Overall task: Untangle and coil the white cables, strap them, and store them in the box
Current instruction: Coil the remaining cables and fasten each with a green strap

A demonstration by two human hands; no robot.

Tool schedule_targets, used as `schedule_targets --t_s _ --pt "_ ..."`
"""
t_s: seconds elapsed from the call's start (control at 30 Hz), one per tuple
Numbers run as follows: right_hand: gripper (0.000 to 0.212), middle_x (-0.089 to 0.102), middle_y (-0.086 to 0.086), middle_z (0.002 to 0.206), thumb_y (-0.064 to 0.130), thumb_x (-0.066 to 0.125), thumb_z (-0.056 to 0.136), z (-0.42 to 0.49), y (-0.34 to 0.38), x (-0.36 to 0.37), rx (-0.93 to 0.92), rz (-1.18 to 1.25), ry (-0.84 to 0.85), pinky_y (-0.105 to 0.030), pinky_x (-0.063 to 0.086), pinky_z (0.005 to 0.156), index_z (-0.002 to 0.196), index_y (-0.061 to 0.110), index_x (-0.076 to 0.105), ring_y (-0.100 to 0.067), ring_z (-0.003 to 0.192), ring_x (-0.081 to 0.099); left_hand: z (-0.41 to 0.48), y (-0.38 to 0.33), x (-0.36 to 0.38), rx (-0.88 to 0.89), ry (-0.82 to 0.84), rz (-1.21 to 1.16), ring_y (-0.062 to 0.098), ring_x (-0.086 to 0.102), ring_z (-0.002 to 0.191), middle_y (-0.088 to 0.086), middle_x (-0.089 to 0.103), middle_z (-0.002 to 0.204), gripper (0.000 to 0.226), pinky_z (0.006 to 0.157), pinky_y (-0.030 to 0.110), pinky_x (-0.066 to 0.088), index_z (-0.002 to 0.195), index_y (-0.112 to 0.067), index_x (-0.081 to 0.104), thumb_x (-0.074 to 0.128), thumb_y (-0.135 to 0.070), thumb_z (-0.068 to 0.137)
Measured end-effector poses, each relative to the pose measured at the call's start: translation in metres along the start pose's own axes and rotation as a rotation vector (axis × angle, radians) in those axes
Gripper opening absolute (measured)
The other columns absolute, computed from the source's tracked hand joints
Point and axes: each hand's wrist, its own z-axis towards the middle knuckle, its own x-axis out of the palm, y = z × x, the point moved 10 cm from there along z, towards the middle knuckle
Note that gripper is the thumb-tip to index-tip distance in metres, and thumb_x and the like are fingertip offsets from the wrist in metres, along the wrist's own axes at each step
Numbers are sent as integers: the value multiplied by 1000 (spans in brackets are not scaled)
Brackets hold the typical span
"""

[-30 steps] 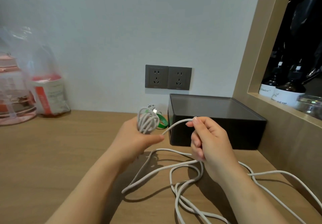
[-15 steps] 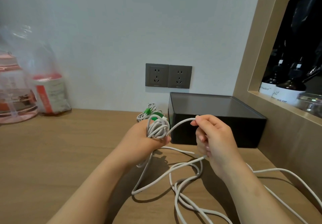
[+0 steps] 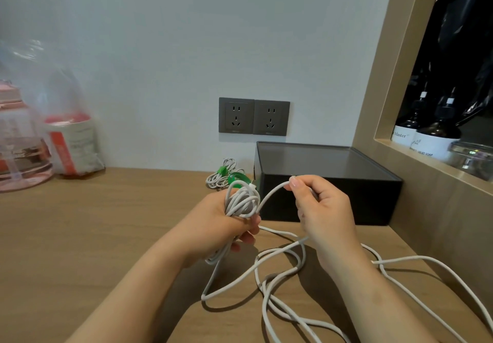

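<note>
Holding the white coil [image 3: 241,201] bunched in our left grip [image 3: 221,225], fingers curled round its loops, we judged the cable light, limp and springy, apt to slip loose unless clamped where the loops cross. Our right grip [image 3: 322,209] pinched the feeding strand [image 3: 269,193] beside the coil; the slack [image 3: 303,254] sprawled tangled on the counter [image 3: 106,236] before the black box [image 3: 320,161].

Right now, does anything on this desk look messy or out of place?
Only the loose white cable: it sprawls in overlapping loops across the desk and runs out of view at the right. The left hand grips the coiled part, and the right hand pinches the next stretch. Nothing looks spilled or damaged.
</note>
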Motion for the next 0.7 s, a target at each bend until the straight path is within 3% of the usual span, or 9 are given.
schedule_targets --t_s 0.13,0.27,0.4,0.53,0.6,0.7 --pt "17 53 11 57 31 52 91 0 -4 -5 50 30 -46 -19 37 51 79 30 63 -5 57 47 -1 1 5 -14 60 63 12 66 62 -3 69 66 2 62 26 55 89 -17 61 61 -15 89" --pt "19 48 5 48 30 51 92 0 -11 1 149 109 7 -17 34 39 81 20 62 -5 42 40 3 2 -4 -3 -49 39 6 54 50 -4 60 57 3 53 21 49 87 -16 60 60 -16 90" --pt "22 47 0 47 26 47 94 -5 -13 15 242 350 134 -19 33 36 86 10 62 -9 36 36 6 5 -13 15 -142 23 9 47 48 -2 53 55 9 52 25 43 82 -17 58 59 -16 91" --pt "30 46 -3 49 24 40 97 -8 -6 25 279 627 245 -20 30 37 94 9 66 -10 37 33 4 3 -11 21 -122 -40 11 48 45 0 53 52 15 51 23 48 78 -12 56 59 -17 91" --pt "30 46 -3 50 24 38 99 -6 -6 20 246 547 215 -21 28 39 97 13 66 -10 38 32 2 -1 -8 35 -96 -86 13 58 50 3 61 56 12 57 20 51 80 -11 59 59 -16 90" --pt "25 48 1 50 26 40 98 0 -7 6 143 218 88 -17 32 38 92 25 65 -6 40 39 1 -3 -7 60 -79 -36 16 70 77 2 72 70 5 79 30 53 87 -16 64 61 -20 89"
